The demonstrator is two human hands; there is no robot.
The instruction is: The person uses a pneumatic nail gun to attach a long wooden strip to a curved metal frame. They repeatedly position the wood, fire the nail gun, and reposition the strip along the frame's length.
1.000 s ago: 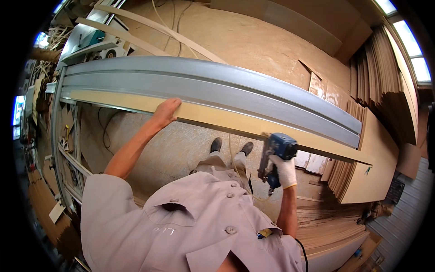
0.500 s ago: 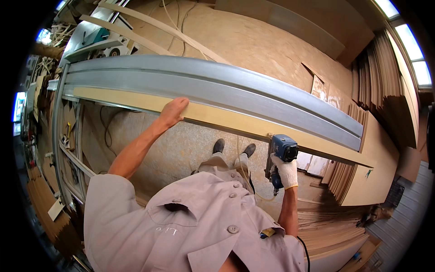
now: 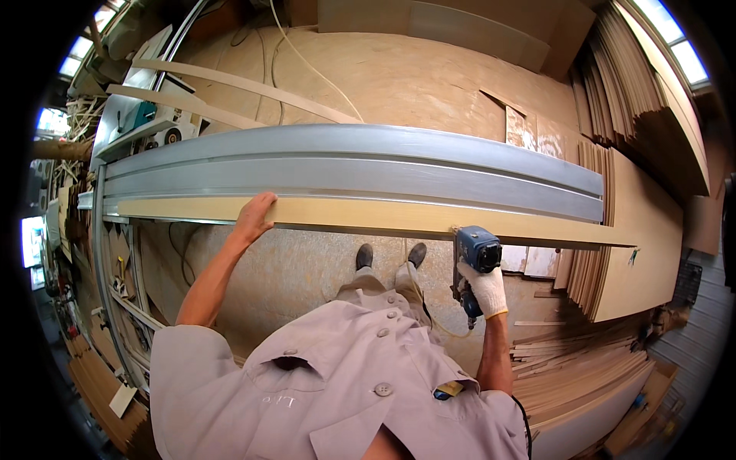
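A long, pale yellow wooden board (image 3: 368, 213) lies along the near edge of a grey metal beam table (image 3: 345, 172). Bare, my left hand (image 3: 257, 218) is closed over the board left of its middle. In my right hand (image 3: 488, 290), which wears a white work glove, is a blue nail gun (image 3: 479, 249) gripped by its handle. The nose of the nail gun is against or very close to the board's near edge, right of the middle; contact cannot be made out. A pale air hose (image 3: 445, 331) runs near the tool's lower end.
Stacked panels (image 3: 636, 238) stand under and beyond the board's right end. More sheets (image 3: 640, 92) lean at the far right, and thin boards (image 3: 579, 383) are piled near my right elbow. Two long strips (image 3: 245, 88) cross behind the beam. My shoes (image 3: 364, 257) are below the board.
My left hand has shifted left along the board. The view has turned, so beam and board lie more level. The nail gun stays at about the same place on the board.
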